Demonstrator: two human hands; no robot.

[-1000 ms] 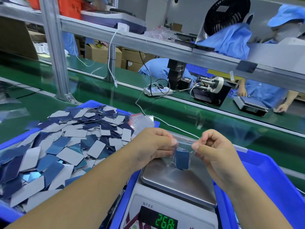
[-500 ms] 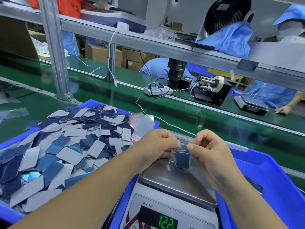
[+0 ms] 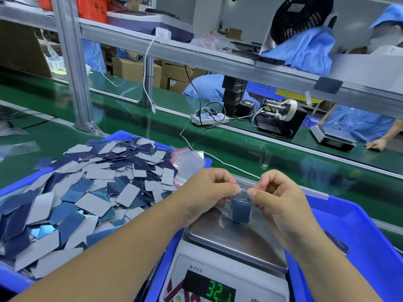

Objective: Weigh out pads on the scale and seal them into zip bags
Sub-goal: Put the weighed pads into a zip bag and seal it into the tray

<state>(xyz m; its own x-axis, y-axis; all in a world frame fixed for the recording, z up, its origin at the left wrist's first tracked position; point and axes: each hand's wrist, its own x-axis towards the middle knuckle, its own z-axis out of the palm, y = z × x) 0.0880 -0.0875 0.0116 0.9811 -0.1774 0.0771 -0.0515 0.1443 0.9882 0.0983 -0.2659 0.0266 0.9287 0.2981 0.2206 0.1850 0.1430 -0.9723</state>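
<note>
Both hands pinch the red-lined top edge of a small clear zip bag (image 3: 242, 194): the left hand (image 3: 209, 192) grips its left end between thumb and curled fingers, the right hand (image 3: 281, 197) grips its right end the same way. A stack of blue pads (image 3: 241, 209) hangs inside the bag, just above the steel pan of the scale (image 3: 235, 247), whose green display reads 32.1. Left of the scale, a blue tray (image 3: 13, 282) holds a heap of loose blue and grey pads (image 3: 87, 192), with spare zip bags (image 3: 188, 162) at its far corner. Right of the scale sits another blue bin (image 3: 359, 232).
</note>
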